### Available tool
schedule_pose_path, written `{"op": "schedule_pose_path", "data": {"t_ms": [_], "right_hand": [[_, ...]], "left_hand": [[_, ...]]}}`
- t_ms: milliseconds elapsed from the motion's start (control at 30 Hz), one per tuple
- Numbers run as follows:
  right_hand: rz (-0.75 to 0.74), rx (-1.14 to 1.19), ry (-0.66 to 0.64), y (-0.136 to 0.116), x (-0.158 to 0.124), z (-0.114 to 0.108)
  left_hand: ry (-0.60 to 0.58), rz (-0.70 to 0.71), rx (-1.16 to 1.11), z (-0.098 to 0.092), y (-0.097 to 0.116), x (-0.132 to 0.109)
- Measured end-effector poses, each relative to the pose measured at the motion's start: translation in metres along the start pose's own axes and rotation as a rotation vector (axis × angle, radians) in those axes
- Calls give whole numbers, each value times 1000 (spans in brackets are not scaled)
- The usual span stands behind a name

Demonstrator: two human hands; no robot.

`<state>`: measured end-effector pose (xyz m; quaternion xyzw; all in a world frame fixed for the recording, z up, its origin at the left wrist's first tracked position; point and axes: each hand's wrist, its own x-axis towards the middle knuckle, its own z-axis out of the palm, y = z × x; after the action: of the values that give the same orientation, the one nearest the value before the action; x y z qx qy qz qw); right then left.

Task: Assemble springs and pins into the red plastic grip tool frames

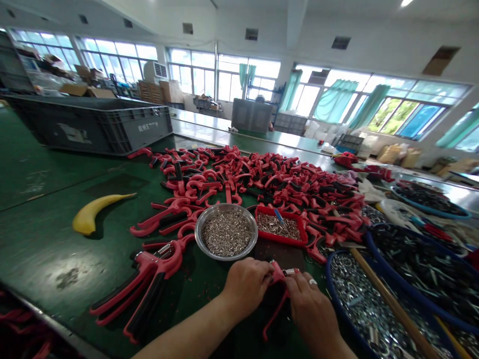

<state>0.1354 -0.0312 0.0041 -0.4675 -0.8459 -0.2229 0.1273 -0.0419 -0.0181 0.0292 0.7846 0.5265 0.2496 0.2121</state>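
My left hand (247, 286) and my right hand (312, 306) are closed together on one red plastic hand-grip part (279, 286) with a small metal spring at its top, held just above the green table. Its red handle curves down between my wrists. Right behind my hands stand a round steel bowl (226, 233) of small metal pins and a red tray (281, 227) of metal bits. To the left lie assembled red-and-black hand grippers (144, 286).
A large heap of red and black gripper parts (262, 179) covers the table behind the bowls. Blue basins of metal rings (370, 309) with a wooden stick sit at right. A yellow curved piece (93, 212) lies left, a grey crate (93, 124) behind it.
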Motion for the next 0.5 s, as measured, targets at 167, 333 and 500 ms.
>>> {"op": "schedule_pose_path", "data": {"t_ms": [167, 333, 500], "right_hand": [[-133, -85, -43, 1, -2, -6], [-95, -32, -37, 1, -15, -6], [8, 133, -23, 1, -29, -5]], "left_hand": [[-49, 55, 0, -4, -4, -2], [2, 65, -90, 1, 0, 6], [-29, 131, 67, 13, 14, 18]]}}
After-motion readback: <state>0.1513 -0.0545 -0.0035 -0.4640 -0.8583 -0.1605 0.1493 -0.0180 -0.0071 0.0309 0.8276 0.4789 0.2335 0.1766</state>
